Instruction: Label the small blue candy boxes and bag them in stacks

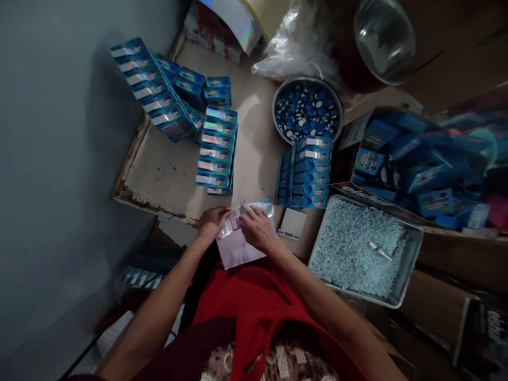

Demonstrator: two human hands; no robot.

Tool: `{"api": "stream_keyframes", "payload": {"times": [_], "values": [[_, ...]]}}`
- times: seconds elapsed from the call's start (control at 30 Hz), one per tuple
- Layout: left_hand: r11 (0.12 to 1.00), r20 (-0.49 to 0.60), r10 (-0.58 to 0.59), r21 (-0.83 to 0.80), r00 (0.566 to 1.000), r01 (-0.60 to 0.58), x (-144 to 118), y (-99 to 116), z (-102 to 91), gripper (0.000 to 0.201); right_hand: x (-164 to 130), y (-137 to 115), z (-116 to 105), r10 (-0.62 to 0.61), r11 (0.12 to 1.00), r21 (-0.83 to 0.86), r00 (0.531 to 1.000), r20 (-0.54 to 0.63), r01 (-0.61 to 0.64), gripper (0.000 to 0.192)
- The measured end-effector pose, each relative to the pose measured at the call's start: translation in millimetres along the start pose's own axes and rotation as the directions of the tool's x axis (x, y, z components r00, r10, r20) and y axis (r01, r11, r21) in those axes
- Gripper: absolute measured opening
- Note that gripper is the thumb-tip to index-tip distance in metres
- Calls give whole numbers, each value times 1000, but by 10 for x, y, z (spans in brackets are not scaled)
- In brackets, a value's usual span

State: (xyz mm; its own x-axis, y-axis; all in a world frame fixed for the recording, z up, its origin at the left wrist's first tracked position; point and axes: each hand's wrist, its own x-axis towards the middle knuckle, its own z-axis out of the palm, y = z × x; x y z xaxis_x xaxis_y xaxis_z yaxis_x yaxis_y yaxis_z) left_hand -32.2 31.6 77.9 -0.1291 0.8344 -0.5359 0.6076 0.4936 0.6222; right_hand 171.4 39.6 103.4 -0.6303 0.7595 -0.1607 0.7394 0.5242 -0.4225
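A white sheet with shiny label strips (pixel 243 253) is in front of my body, at the table's front edge. Its lower part hangs over a red apron. My left hand (pixel 213 225) pinches at the sheet's upper left, thumb and index finger together. Across the sheet's upper right lies my right hand (pixel 259 227), its bent fingers closed on the labels. Whether a single strip is between the fingertips is too small to tell. Beyond the hands stands a row of blue boxes (pixel 216 153) with shiny strips on top. A small white scale (pixel 292 223) lies right of my right hand.
More blue boxes (pixel 153 90) are stacked at the left by the wall. A round metal bowl (pixel 274 108) holds blue caps. Blue boxes with round openings (pixel 315 177) stand before it. At right are a metal tray (pixel 410 264) of pale blue pellets and a full carton (pixel 353 137).
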Motion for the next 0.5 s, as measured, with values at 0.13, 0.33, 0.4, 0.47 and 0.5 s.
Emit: {"api": "stream_keyframes", "payload": {"times": [0.13,0.33,0.4,0.47,0.5], "values": [[996,-91,55,77,994,-48,-115,59,-10,33,79,28,109,-86,996,33,995,43,85,23],[992,-61,-56,110,997,62,-66,39,-61,36,-160,-78,123,7,991,134,1000,16,-9,11],[986,-65,-77,141,995,85,-1,37,-52,34,-239,-118,13,109,981,163,994,7,-109,11],[979,-77,-97,173,992,109,52,47,-30,31,-286,-126,-129,217,955,214,976,-25,-207,9],[977,-79,-107,176,991,120,64,56,-16,29,-291,-112,-198,250,944,233,967,-51,-232,8]]}}
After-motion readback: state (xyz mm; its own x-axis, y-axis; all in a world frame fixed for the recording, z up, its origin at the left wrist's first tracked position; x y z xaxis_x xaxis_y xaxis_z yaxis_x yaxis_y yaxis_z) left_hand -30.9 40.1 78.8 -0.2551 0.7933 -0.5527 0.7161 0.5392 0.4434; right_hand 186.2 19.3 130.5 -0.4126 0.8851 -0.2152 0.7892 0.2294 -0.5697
